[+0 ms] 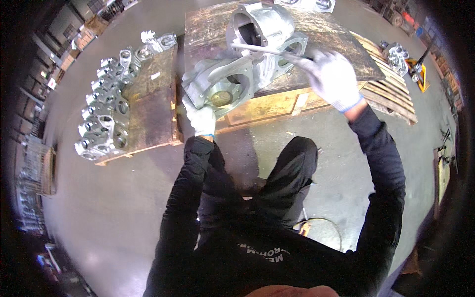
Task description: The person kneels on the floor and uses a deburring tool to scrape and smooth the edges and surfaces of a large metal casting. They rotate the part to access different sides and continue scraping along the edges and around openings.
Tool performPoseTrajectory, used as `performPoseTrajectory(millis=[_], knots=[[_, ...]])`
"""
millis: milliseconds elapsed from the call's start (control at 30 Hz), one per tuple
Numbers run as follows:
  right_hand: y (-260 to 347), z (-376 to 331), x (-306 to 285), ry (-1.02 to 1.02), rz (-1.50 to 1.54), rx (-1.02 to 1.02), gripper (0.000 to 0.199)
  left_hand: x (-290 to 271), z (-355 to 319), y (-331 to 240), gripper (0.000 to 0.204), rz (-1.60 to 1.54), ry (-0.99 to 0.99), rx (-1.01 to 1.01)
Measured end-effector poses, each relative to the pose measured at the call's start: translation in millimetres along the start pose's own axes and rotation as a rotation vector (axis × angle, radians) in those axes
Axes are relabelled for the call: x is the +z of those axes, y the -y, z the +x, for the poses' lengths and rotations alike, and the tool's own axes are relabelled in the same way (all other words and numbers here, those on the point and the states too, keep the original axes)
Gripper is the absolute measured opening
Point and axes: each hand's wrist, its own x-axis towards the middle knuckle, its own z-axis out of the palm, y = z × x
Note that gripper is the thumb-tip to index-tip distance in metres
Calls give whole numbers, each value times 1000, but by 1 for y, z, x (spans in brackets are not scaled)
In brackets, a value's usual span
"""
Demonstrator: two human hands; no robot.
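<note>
1. At nine o'clock a row of smaller metal castings [106,111] lies along the edge of a low wooden pallet [151,106]. They sit well apart from the work, so nothing there needs minding.
2. The left hand [203,120], in a white glove, is closed on the lower left corner of the large grey metal casting [242,64], just under its round flanged opening. I would keep that hold firm and low, so the casting does not rock on the wooden crate [267,106] it rests on, toward twelve o'clock.
3. The casting stands near the crate's front edge. Pressing it down and back, rather than pulling it toward the body, looks the safer brace.
4. The right hand [332,79], also gloved, is wrapped around the end of a long thin metal tool [269,51]. The shaft runs left across the casting to its upper opening. What the tip is seated on cannot be told.
5. Short, even strokes in line with the shaft should keep the tip from slipping.
</note>
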Motion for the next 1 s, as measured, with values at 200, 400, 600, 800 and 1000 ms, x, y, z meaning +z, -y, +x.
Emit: performPoseTrajectory(millis=[200, 400, 600, 800, 1000], knots=[[-3, -2, 10, 236, -68, 108, 63, 3, -6, -2, 67, -36, -32, -14], [4, -6, 38, -66, 140, 9, 59, 5, -5, -2, 72, 13, -51, 0], [22, -14, 41, 28, -44, 113, 55, 3, -6, -4, 82, 123, -43, -25], [45, -7, 84, -76, 51, 87, 28, -8, -9, -14, 77, -10, 79, 22], [51, -31, 111, 48, -57, 257, 57, -5, -12, -8, 67, -63, 34, 110]])
